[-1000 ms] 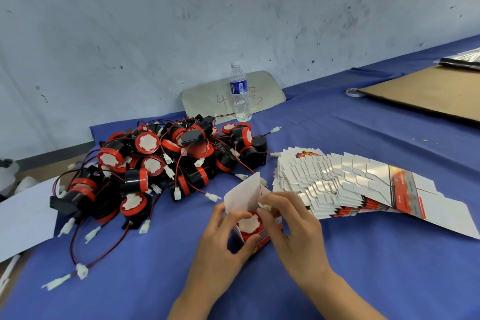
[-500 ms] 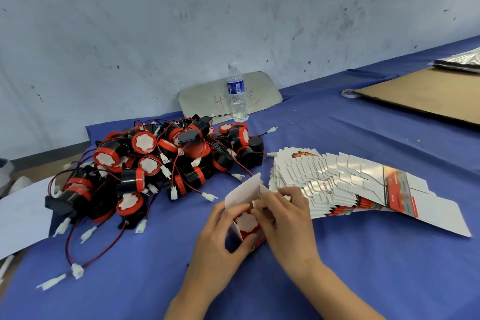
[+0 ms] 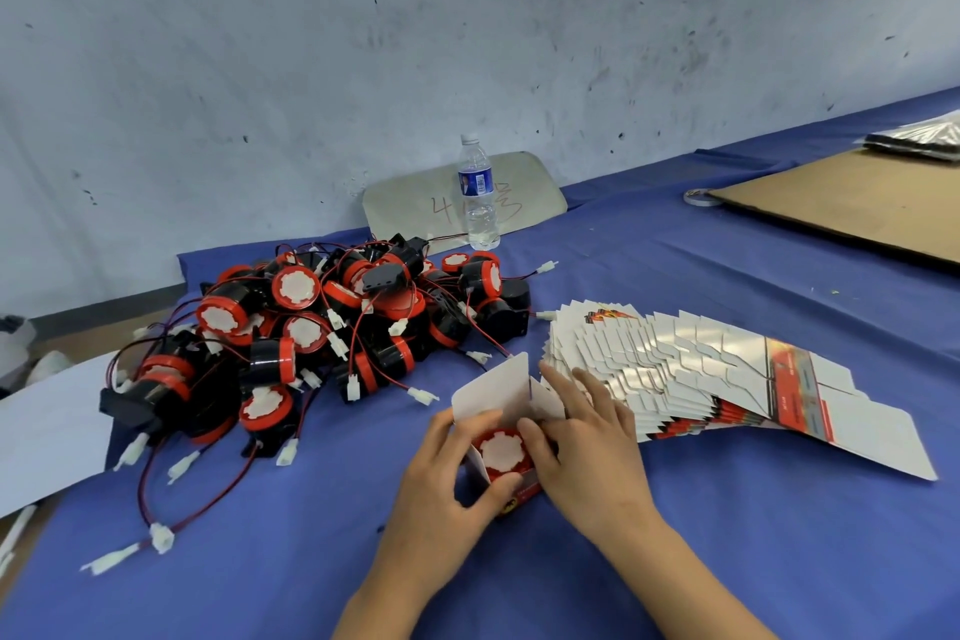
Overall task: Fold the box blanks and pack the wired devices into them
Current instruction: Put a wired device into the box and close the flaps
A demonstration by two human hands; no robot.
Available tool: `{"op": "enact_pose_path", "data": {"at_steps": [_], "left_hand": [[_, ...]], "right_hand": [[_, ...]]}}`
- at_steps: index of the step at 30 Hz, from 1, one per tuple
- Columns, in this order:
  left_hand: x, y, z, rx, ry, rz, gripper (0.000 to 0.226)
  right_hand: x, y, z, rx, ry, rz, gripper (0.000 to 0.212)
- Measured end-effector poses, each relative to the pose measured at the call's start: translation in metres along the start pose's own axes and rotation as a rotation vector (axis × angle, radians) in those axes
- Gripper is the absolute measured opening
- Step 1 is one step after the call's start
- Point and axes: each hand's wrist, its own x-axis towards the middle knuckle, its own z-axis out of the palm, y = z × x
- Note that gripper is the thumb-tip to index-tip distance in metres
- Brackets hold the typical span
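Left hand [image 3: 436,478] grips box [image 3: 511,481]; right hand [image 3: 587,442] fingers extended, pressing flap.

The box blanks [image 3: 691,374] are glossy white card; the tablecloth [image 3: 675,535] is matt blue cloth; the water bottle [image 3: 478,195] is clear plastic.
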Motion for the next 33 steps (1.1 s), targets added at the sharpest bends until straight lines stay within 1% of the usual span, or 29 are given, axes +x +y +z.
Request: {"op": "enact_pose_path", "data": {"at_steps": [3, 6, 7, 9, 11, 13, 14, 15, 17, 18, 21, 24, 30, 33], "left_hand": [[-0.001, -0.004, 0.002, -0.025, 0.019, -0.023, 0.058], [-0.002, -0.006, 0.002, -0.105, 0.05, -0.106, 0.074], [-0.002, -0.006, 0.002, -0.118, 0.058, -0.133, 0.075], [-0.001, -0.006, 0.002, -0.109, 0.055, -0.156, 0.068], [0.0, -0.007, 0.001, -0.082, 0.052, -0.136, 0.061], [0.002, -0.008, 0.001, -0.067, 0.049, -0.123, 0.061], [0.003, -0.009, 0.001, -0.065, 0.039, -0.129, 0.062], [0.003, -0.01, 0.001, -0.063, 0.025, -0.137, 0.063], [0.004, -0.01, 0.001, -0.054, -0.014, -0.158, 0.062], [0.004, -0.011, 0.001, -0.046, -0.038, -0.169, 0.061], [0.003, -0.011, 0.004, -0.046, -0.128, -0.196, 0.059], [0.004, -0.008, 0.006, -0.081, -0.181, -0.169, 0.051], [0.004, -0.009, 0.005, -0.02, -0.126, -0.098, 0.046], [0.002, -0.01, 0.008, 0.073, -0.043, -0.047, 0.044]], "right_hand": [[-0.004, 0.001, 0.002, 0.001, -0.014, -0.078, 0.051], [-0.007, 0.004, 0.005, 0.078, 0.081, -0.141, 0.041], [-0.008, 0.004, 0.006, 0.106, 0.094, -0.135, 0.037], [-0.008, 0.003, 0.005, 0.161, 0.123, -0.114, 0.029], [-0.008, 0.001, 0.002, 0.243, 0.164, -0.095, 0.019], [-0.009, -0.002, -0.003, 0.349, 0.233, -0.104, 0.01], [-0.009, -0.003, -0.005, 0.405, 0.266, -0.12, 0.012], [-0.01, -0.004, -0.007, 0.459, 0.27, -0.119, 0.019], [-0.011, -0.006, -0.01, 0.535, 0.224, -0.085, 0.031], [-0.012, -0.005, -0.009, 0.546, 0.22, -0.079, 0.033], [-0.013, -0.006, -0.008, 0.514, 0.199, -0.111, 0.03], [-0.014, -0.009, -0.005, 0.432, 0.144, -0.164, 0.026], [-0.011, -0.007, 0.0, 0.501, 0.052, -0.117, 0.031], [-0.011, -0.007, 0.003, 0.524, 0.032, -0.112, 0.034]]}}
